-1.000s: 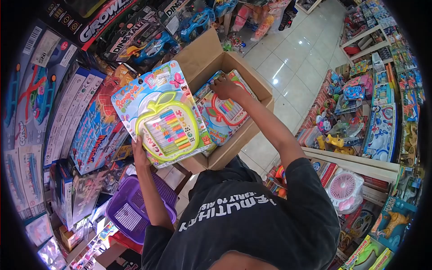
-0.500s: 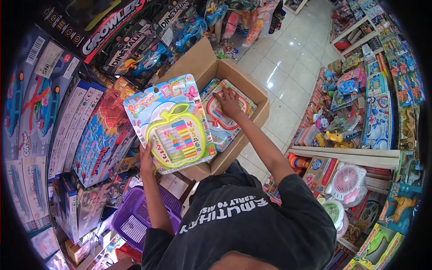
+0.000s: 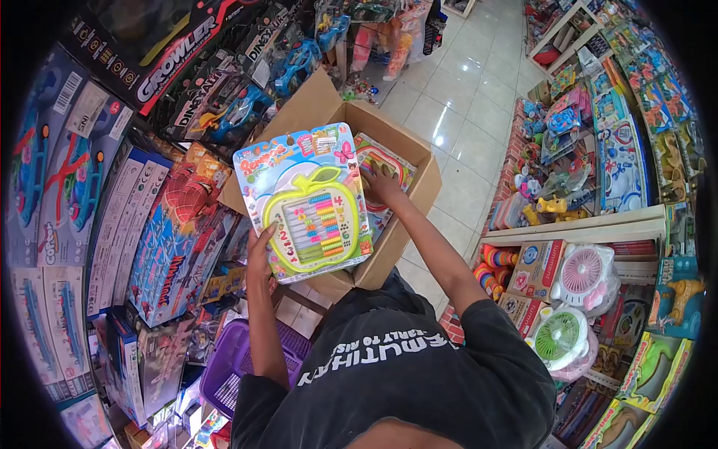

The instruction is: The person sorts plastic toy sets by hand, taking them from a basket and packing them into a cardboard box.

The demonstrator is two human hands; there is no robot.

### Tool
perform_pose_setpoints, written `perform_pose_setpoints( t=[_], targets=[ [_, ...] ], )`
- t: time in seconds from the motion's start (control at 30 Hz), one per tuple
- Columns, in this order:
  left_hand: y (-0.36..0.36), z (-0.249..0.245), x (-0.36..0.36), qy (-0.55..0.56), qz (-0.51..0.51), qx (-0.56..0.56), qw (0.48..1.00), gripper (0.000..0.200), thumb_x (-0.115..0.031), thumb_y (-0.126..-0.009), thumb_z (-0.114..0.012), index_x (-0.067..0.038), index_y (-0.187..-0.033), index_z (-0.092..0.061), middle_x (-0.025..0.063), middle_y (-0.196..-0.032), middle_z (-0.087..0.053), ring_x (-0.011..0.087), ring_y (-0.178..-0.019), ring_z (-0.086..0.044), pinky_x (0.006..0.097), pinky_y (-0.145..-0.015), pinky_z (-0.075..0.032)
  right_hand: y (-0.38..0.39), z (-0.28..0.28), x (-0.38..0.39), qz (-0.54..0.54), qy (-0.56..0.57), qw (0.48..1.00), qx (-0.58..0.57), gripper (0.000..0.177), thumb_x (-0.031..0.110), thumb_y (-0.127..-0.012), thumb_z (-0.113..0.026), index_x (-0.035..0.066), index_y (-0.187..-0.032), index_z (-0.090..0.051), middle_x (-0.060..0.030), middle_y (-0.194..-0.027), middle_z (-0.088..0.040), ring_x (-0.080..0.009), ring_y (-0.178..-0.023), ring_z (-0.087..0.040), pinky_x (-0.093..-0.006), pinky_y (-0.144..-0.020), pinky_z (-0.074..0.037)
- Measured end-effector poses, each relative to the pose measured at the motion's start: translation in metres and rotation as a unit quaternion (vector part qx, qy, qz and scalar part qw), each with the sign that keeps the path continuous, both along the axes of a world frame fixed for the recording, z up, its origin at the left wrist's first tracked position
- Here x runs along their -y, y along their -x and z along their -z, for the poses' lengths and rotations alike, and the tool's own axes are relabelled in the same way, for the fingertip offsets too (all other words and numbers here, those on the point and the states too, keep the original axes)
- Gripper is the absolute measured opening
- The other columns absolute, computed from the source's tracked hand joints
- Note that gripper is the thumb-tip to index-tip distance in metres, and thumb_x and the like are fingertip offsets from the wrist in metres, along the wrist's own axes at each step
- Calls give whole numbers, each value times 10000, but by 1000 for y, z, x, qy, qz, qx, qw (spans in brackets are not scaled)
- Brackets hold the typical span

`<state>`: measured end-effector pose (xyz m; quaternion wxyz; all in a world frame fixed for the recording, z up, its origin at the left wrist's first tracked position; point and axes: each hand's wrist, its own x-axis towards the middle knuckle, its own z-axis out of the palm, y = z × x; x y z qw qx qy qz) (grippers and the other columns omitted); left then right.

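A carded toy abacus with a lime-green apple-shaped frame and colored beads is held up, tilted, over the left side of an open cardboard box. My left hand grips this pack by its lower left edge, fingers behind the card. Inside the box lies a similar pack with a red frame, partly covered by the raised card. On that red-framed pack rests my right hand, fingers apart. What lies deeper in the box is hidden.
A purple plastic basket stands at lower left. Stacked toy boxes, including a Spider-Man box, line the left. Shelves of toys and a boxed green fan are on the right. A tiled floor runs behind the box.
The lime-green toy abacus has shifted right with my left hand, now covering more of the box's contents. My right hand stays on the red-framed pack. The whole view has turned slightly.
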<state>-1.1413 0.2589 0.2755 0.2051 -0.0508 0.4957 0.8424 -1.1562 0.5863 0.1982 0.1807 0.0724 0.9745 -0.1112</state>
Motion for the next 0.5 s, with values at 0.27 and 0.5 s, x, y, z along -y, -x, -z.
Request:
perform_pose_setpoints(
  t=[0.27, 0.5],
  targets=[
    [-4, -14, -45, -67, 8, -20, 997, 356, -71, -837, -563, -22, -1171, -451, 89, -1045, -580, 156, -910, -591, 293, -792, -492, -67, -55, -12, 201, 519, 817, -147, 370, 322, -910, -442, 61, -1169, -483, -116, -1056, -584, -217, -971, -574, -321, -818, -446],
    [-2, -26, -95, -146, 35, -43, 988, 429, 31, -806, -516, -27, -1216, -404, 100, -1133, -530, 188, -1043, -527, 339, -903, -421, -128, -71, 6, 314, 737, 586, -124, 419, 339, -928, -428, 80, -1246, -345, -85, -1158, -502, -181, -962, -556, -327, -827, -452]
  ],
)
